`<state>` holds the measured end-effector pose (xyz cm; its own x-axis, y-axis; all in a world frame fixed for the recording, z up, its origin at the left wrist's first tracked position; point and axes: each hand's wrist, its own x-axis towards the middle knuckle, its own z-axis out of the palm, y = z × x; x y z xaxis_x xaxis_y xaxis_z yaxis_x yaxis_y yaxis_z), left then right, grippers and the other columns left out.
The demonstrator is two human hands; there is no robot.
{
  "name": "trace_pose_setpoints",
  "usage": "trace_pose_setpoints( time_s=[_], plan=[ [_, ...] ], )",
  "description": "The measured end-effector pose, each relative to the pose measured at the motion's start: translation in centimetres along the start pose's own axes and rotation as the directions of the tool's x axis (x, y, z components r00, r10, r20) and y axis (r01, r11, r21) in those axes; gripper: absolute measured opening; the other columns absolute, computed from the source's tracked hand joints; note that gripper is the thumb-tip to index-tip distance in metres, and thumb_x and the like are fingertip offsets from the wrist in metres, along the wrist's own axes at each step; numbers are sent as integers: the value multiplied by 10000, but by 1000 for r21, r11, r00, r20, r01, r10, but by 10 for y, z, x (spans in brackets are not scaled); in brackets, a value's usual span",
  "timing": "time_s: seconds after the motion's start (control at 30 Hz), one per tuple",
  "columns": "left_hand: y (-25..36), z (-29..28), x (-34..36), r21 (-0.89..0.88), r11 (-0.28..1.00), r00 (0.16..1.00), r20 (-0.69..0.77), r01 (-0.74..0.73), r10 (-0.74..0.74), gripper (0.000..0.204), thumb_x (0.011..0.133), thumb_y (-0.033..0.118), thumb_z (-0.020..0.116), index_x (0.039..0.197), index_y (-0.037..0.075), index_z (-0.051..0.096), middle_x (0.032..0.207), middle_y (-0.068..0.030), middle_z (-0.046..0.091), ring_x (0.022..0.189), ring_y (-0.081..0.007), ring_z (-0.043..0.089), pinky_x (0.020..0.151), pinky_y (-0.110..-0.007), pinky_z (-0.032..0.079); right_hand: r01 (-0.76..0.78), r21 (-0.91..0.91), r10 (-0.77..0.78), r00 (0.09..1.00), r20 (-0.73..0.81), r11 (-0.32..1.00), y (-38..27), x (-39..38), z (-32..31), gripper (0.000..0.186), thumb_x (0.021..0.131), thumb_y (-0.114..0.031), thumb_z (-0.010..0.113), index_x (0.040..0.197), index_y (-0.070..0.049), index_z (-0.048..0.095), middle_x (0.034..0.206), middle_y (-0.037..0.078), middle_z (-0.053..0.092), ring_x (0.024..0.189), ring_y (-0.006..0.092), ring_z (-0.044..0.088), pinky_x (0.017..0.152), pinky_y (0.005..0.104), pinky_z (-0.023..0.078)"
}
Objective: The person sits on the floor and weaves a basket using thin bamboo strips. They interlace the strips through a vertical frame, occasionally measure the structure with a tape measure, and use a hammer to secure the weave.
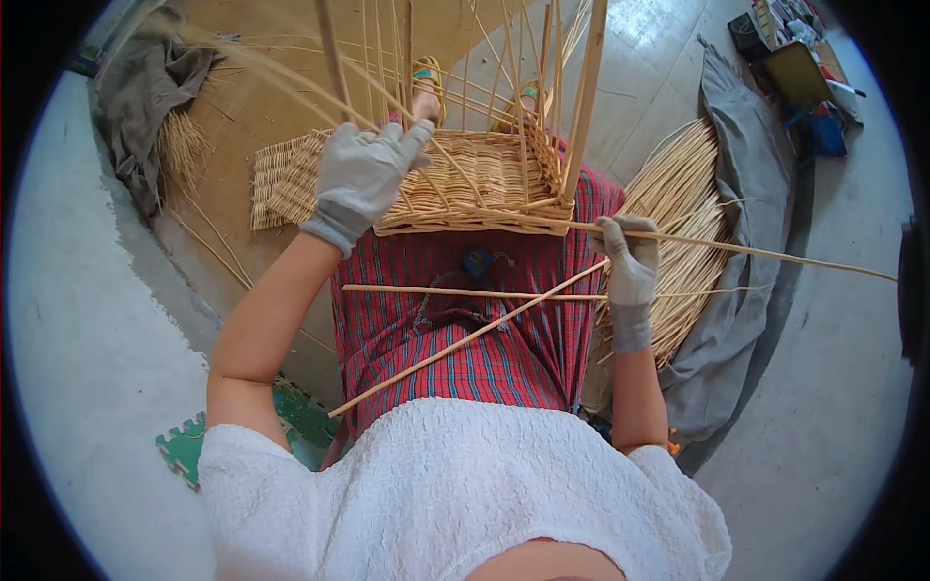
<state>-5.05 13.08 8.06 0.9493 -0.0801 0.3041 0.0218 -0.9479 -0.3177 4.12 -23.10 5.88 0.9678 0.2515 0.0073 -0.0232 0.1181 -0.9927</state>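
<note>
A partly woven willow basket (475, 160) rests across my knees, with upright stakes rising from its edges. My left hand (366, 174), in a pale work glove, is closed at the basket's near left side on a willow rod (373, 85), blurred toward the upper left. My right hand (632, 257), also gloved, pinches another long willow rod (765, 250) just off the near right corner; it stretches far to the right. Two loose rods, one level (436, 290) and one slanted (455, 346), cross on my lap.
A large bundle of willow rods (683, 223) lies at right on grey cloth (741, 174). More cloth (155, 102) and thin rods (181, 150) lie at left. A small dark blue object (477, 261) sits on the checked red fabric (407, 261). Tools and boxes (794, 73) stand far right.
</note>
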Motion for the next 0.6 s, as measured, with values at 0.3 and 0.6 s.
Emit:
trace_pose_setpoints(
  time_s=[0.3, 0.6],
  plan=[
    [8, -26, 24, 28, 999, 995, 102, -17, 14, 543, 1057, 183, 497, 1580, 302, 415, 1199, 6, 693, 666, -125, 642, 662, -300, 480, -269, 35, 265, 961, 84, 963, 37, 42, -23, 138, 999, -145, 718, 1049, -48, 633, 921, 99, 731, 797, 190, 736, 697, 319, 621],
    [132, -8, 16, -688, -332, 705, 704, 645, -90, 592, 1031, 144, 617, 1554, 109, 341, 1377, -194, 644, 613, -191, 691, 501, -321, 566, -280, 76, 275, 959, 70, 957, 28, 34, -17, 141, 997, -135, 715, 1049, -52, 614, 1000, 126, 744, 895, 235, 759, 784, 352, 655]
  ],
)
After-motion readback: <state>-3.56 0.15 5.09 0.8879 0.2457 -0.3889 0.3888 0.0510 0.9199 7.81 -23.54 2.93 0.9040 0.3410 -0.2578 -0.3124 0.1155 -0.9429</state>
